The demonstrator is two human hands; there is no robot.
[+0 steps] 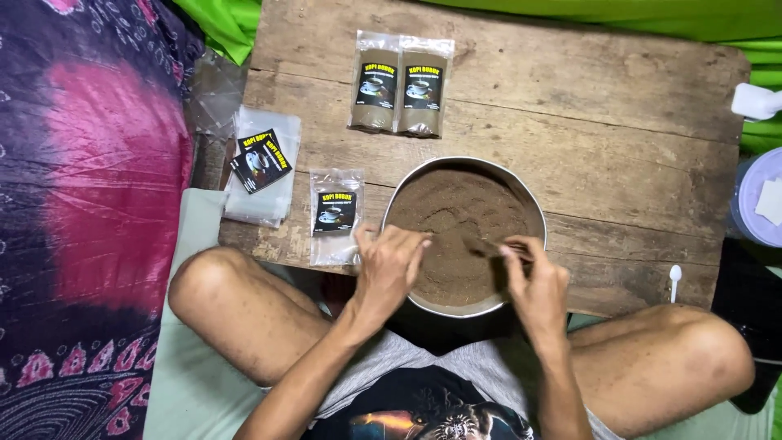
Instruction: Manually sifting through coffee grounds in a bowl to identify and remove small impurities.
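Brown powder (456, 216) fills a silver bowl (533, 204) beside black-labelled clear pouches (401, 85) (cloth (90, 204) tie-dyed pink and purple) and green fabric (220, 20).

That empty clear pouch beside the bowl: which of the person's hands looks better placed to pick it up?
Probably the left hand: it hovers at the bowl rim right beside the empty pouch, while the right hand holds a spoon in the brown powder.
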